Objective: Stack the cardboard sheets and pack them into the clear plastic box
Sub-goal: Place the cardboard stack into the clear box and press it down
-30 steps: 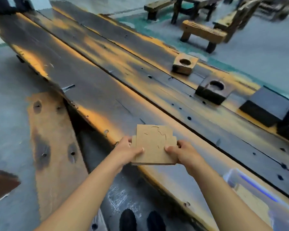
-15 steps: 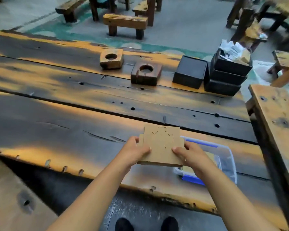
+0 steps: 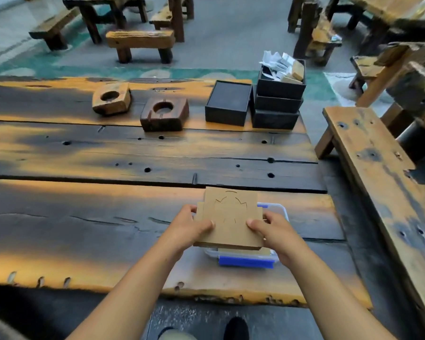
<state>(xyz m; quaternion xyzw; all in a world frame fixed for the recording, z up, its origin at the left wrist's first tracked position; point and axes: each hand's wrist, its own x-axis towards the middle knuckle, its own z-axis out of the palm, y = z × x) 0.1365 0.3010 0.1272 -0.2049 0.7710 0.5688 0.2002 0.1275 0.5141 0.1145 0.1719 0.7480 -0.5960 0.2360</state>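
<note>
I hold a stack of brown cardboard sheets (image 3: pixel 231 217) with cut-out lines on the top sheet, flat and level, directly over the clear plastic box (image 3: pixel 277 211). My left hand (image 3: pixel 190 228) grips the stack's left edge and my right hand (image 3: pixel 271 229) grips its right edge. The box has blue clips (image 3: pixel 245 262) and sits near the front right of the dark wooden table (image 3: pixel 108 217). Some cardboard shows inside the box under the held stack. Most of the box is hidden by the stack.
Two wooden blocks with round holes (image 3: pixel 111 98) (image 3: pixel 164 114) and black boxes (image 3: pixel 228 103) (image 3: pixel 277 104), the top one holding paper scraps, stand at the table's far side. A wooden bench (image 3: pixel 383 182) runs along the right. Benches and tables stand on the floor beyond.
My view and hands swung right along the table, carrying the stack from left of the clear box to directly above it. Both hands keep their grip.
</note>
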